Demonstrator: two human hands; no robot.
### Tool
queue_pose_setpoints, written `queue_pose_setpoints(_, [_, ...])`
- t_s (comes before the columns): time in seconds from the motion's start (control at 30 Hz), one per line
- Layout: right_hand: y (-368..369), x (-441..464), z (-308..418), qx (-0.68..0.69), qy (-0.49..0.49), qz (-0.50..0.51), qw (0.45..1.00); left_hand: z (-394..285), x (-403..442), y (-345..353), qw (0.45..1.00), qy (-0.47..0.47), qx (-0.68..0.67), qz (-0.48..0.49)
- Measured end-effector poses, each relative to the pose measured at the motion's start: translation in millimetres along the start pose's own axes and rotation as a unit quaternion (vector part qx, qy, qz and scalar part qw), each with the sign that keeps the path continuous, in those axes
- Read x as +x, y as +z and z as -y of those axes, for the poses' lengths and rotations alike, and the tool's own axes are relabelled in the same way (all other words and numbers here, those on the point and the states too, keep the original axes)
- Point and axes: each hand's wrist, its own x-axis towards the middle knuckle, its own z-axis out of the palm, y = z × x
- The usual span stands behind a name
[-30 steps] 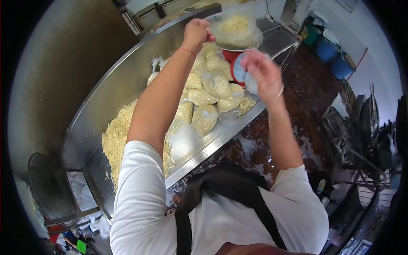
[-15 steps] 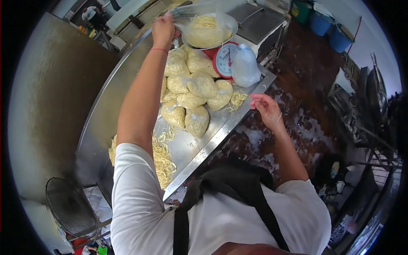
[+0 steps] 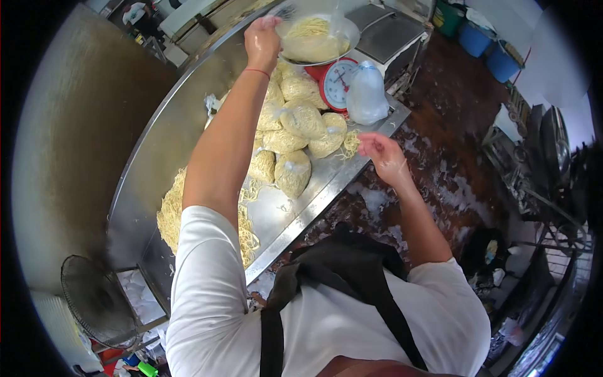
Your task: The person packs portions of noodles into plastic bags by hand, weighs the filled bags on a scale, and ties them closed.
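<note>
My left hand [image 3: 262,43] is closed on the edge of a clear plastic bag [image 3: 294,47] at the rim of the scale's metal pan [image 3: 353,39]. Yellow noodles [image 3: 311,28] lie in that pan, partly behind the plastic. Below it stands a red dial scale [image 3: 336,85]. My right hand [image 3: 383,156] hovers by the table's front edge, fingers loosely apart and pointing at a small clump of loose noodles [image 3: 351,144]; whether they touch is unclear. Between my arms sit several tied bags of noodles [image 3: 301,120].
A bluish-white plastic bag [image 3: 367,94] stands beside the scale. More loose noodles [image 3: 169,213] are heaped on the steel table [image 3: 295,213], partly behind my left arm. A fan [image 3: 97,301] stands at lower left. Blue buckets [image 3: 500,63] sit on the wet floor.
My left hand has shifted slightly right and down with the plastic bag. My right hand has moved a little left, closer to the small noodle clump. The view has shifted slightly.
</note>
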Motion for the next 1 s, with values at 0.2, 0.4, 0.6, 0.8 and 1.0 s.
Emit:
queue_pose_setpoints(0.2, [55.7, 65.0, 147.1, -0.184, -0.339, -0.140, 0.912, -99.2, -82.7, -63.9, 0.984, 0.028, -0.174, 0.022])
queue_pose_setpoints(0.4, [170.4, 107.4, 120.4, -0.371, -0.258, 0.194, 0.870, -61.6, -194.2, -160.0, 0.992, -0.077, -0.097, -0.017])
queue_pose_setpoints(0.6, [275.0, 21.7, -14.4, -0.459, -0.050, 0.544, 0.700, 56.9, -345.6, -245.1, 0.956, -0.284, 0.052, -0.055])
queue_pose_setpoints(0.8, [339.0, -47.8, -57.2, -0.395, -0.011, 0.534, 0.747, 51.6, -425.3, -312.2, 0.924, -0.362, 0.001, -0.120])
queue_pose_setpoints(1.0, [326.5, -28.9, -0.3, -0.207, -0.040, 0.484, 0.849, 57.7, -444.1, -335.5, 0.922, -0.350, -0.047, -0.161])
